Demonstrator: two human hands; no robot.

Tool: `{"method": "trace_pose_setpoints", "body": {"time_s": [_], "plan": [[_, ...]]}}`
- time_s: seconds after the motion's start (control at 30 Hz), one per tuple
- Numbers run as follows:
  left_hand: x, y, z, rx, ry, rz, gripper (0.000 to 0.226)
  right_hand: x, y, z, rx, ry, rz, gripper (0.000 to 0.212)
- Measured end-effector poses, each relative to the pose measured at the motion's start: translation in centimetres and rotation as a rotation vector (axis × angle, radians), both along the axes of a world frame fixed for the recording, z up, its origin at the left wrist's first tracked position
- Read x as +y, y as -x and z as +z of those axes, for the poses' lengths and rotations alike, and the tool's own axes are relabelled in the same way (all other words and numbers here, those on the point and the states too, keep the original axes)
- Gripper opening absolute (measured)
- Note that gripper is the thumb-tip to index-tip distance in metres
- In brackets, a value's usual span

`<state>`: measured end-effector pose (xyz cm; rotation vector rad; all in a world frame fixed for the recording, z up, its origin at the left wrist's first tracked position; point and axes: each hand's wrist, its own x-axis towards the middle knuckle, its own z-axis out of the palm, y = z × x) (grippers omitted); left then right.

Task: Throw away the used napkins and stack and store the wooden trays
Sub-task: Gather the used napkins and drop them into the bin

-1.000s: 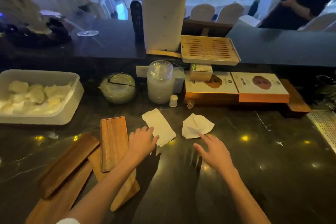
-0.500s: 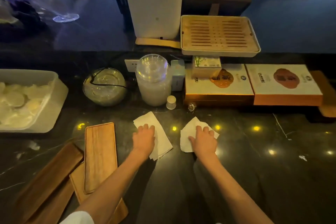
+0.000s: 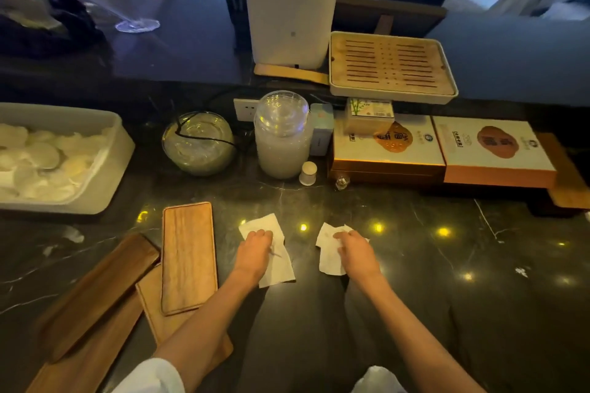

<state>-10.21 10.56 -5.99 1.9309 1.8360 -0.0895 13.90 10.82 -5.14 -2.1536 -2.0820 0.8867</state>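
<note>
Resting on the dark worktop, the left hand covers one napkin, fingers curled and gathering the paper. The right hand pinches a second napkin at 3 o'clock from the first. Wooden trays lie overlapped at 9 o'clock from the left hand, the lowest cut off by the frame edge. Printed boxes at 1 o'clock carry characters too blurred to read.
</note>
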Motion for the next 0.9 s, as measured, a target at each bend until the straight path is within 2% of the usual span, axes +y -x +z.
{"method": "trace_pose_setpoints", "body": {"time_s": [0.13, 0.27, 0.33, 0.4, 0.47, 0.6, 0.7, 0.8, 0.9], "plan": [[-4.2, 2.1, 2.0, -0.095, -0.119, 0.034, 0.017, -3.4, 0.6, 1.6, 0.025, -0.097, 0.032, 0.037], [-8.7, 5.3, 2.7, -0.222, -0.176, 0.079, 0.047, -7.6, 3.1, 3.1, 0.095, -0.221, 0.082, 0.033], [-11.0, 6.8, 2.6, -0.323, -0.155, 0.131, 0.044, -9.8, 4.9, 3.8, 0.141, -0.268, 0.070, 0.028], [-12.8, 7.9, 2.2, -0.453, -0.134, 0.154, 0.033, -12.1, 6.4, 4.6, 0.197, -0.303, -0.001, 0.023], [-13.7, 8.8, 1.8, -0.390, -0.183, 0.092, 0.022, -14.5, 7.2, 5.1, 0.212, -0.319, -0.074, 0.020], [-15.4, 9.0, 1.2, -0.380, -0.196, -0.024, 0.029, -20.4, 7.6, 5.5, 0.169, -0.319, -0.211, 0.020], [-17.8, 7.9, 2.0, -0.411, -0.123, -0.035, 0.032, -25.1, 7.1, 5.6, 0.180, -0.264, -0.329, 0.021], [-20.9, 7.0, 2.6, -0.439, -0.122, -0.053, 0.027, -29.7, 6.4, 5.4, 0.270, -0.166, -0.443, 0.036], [-24.1, 6.5, 3.1, -0.450, -0.093, -0.038, 0.027, -33.4, 5.0, 4.8, 0.307, -0.148, -0.452, 0.035]]}}
